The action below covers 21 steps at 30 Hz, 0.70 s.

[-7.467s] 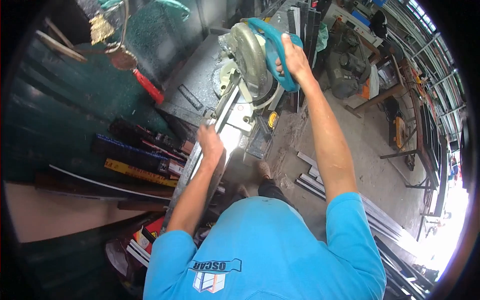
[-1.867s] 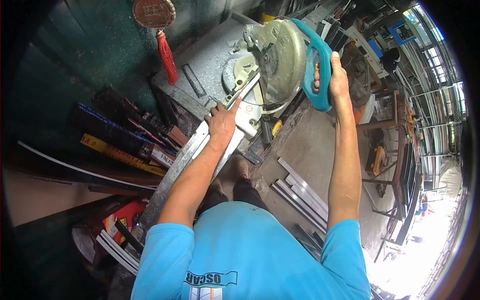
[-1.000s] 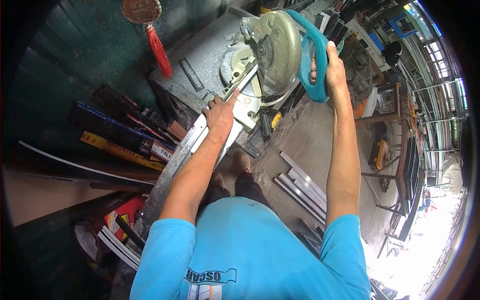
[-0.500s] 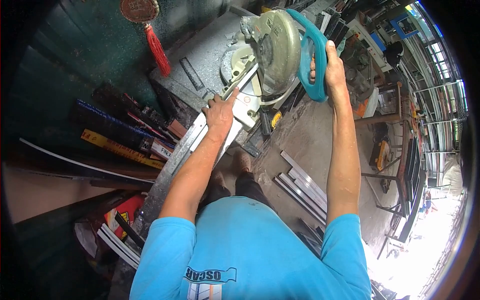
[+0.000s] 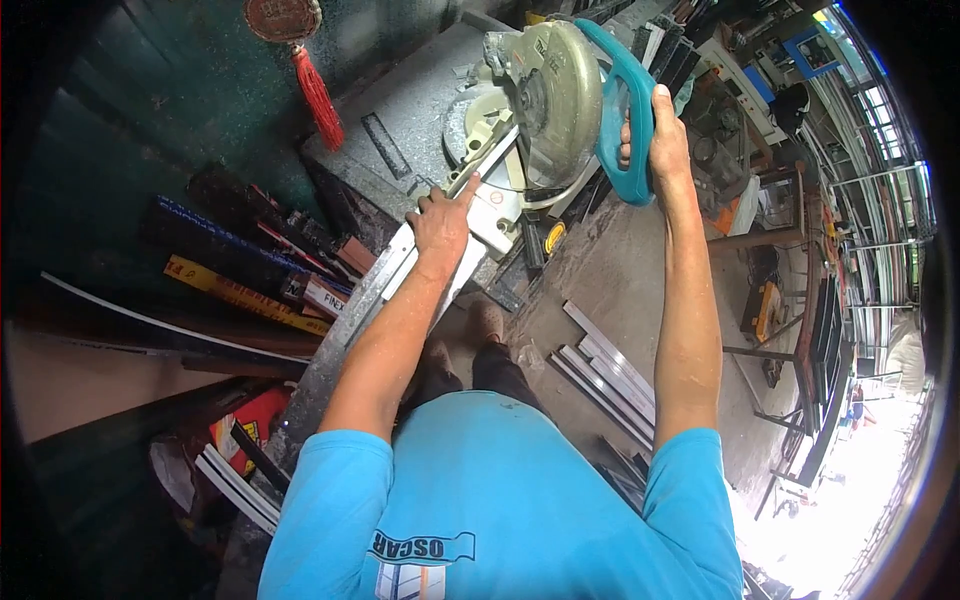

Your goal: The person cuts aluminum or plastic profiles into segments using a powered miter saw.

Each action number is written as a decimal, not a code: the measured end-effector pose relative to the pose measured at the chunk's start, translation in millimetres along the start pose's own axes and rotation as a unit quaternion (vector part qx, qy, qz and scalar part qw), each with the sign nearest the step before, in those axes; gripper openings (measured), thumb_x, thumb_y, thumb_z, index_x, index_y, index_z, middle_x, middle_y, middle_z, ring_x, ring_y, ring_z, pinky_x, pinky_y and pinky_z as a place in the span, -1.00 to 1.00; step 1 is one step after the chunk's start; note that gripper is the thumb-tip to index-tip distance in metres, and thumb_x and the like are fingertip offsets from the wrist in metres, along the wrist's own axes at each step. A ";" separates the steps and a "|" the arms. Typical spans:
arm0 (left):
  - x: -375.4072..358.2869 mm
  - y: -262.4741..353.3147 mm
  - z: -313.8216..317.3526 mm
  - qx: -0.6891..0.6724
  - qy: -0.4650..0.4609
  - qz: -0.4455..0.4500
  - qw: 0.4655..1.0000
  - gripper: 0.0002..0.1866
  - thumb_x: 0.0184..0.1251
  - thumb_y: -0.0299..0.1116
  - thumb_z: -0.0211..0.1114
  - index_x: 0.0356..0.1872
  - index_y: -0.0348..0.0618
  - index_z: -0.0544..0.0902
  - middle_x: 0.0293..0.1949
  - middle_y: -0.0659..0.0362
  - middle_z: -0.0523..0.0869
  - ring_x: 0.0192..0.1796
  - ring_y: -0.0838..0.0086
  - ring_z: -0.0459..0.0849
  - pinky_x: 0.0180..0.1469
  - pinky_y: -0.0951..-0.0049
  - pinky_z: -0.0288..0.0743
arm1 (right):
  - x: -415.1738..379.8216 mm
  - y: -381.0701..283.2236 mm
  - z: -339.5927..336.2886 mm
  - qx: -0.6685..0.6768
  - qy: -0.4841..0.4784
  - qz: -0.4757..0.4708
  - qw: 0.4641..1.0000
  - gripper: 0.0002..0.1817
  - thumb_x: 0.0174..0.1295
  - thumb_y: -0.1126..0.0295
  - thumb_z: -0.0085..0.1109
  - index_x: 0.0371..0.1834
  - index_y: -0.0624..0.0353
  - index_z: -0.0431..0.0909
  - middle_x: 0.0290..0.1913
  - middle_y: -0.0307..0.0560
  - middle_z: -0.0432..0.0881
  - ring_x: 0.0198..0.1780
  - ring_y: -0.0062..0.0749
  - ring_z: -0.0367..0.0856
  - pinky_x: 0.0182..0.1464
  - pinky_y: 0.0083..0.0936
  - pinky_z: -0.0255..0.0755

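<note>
My right hand (image 5: 668,145) is wrapped round the teal handle (image 5: 632,188) of a miter saw, its thumb lying up along the outer side. The saw's blade guard (image 5: 562,105) stands just left of the handle, above the saw base (image 5: 495,200). My left hand (image 5: 441,232) holds a pale metal profile (image 5: 499,150) against the saw's fence, fingers curled over it and thumb stretched along it. The profile runs from under the guard back toward my left forearm. The blade's edge is hidden by the guard.
A grey workbench (image 5: 375,105) carries the saw. Offcuts and a yellow strip (image 5: 240,292) lie to the left, below a hanging red tassel (image 5: 318,100). Metal bars (image 5: 605,385) rest on the floor by my feet. A metal frame stand (image 5: 795,330) is at the right.
The view has shifted very slightly. Both hands and the saw hold the same position.
</note>
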<state>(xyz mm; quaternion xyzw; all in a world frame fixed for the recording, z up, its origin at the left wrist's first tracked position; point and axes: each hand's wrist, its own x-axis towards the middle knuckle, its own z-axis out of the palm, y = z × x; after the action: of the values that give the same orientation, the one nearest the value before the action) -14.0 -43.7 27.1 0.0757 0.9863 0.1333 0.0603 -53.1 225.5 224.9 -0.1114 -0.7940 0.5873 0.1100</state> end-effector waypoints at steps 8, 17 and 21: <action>0.0 0.6 1.5 -0.016 0.011 -0.006 1.000 -0.27 0.54 -0.44 0.06 0.60 0.67 0.25 0.10 -0.15 0.56 0.13 -0.08 0.63 0.14 -0.30 0.49 | 6.7 -17.9 -1.3 0.035 -0.019 0.042 0.998 -0.23 0.49 -0.37 -0.14 -0.15 0.27 0.57 -0.50 -0.11 0.58 -0.58 -0.41 0.54 -0.52 -0.36 0.50; -0.2 0.3 4.9 -0.012 0.027 -0.008 1.000 -0.28 0.54 -0.43 0.06 0.59 0.67 0.28 0.05 -0.13 0.58 0.10 -0.07 0.64 0.12 -0.30 0.49 | -1.1 -17.9 1.5 0.024 -0.017 0.037 0.999 -0.29 0.52 -0.34 -0.18 -0.22 0.16 0.57 -0.50 -0.20 0.57 -0.57 -0.49 0.51 -0.52 -0.45 0.45; 0.7 0.0 10.2 0.005 0.042 -0.003 0.999 -0.34 0.60 -0.38 0.01 0.58 0.68 0.27 0.04 -0.05 0.59 0.09 -0.01 0.63 0.09 -0.24 0.51 | -0.3 -11.1 0.7 0.026 -0.018 0.031 0.999 -0.28 0.52 -0.35 -0.18 -0.21 0.16 0.57 -0.50 -0.20 0.57 -0.58 -0.50 0.51 -0.52 -0.45 0.45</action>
<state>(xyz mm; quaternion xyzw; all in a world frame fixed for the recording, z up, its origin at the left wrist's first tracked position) -13.2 -41.0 17.2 0.0670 0.9888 0.1318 0.0184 -53.6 221.6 235.3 -0.1227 -0.7767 0.6126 0.0801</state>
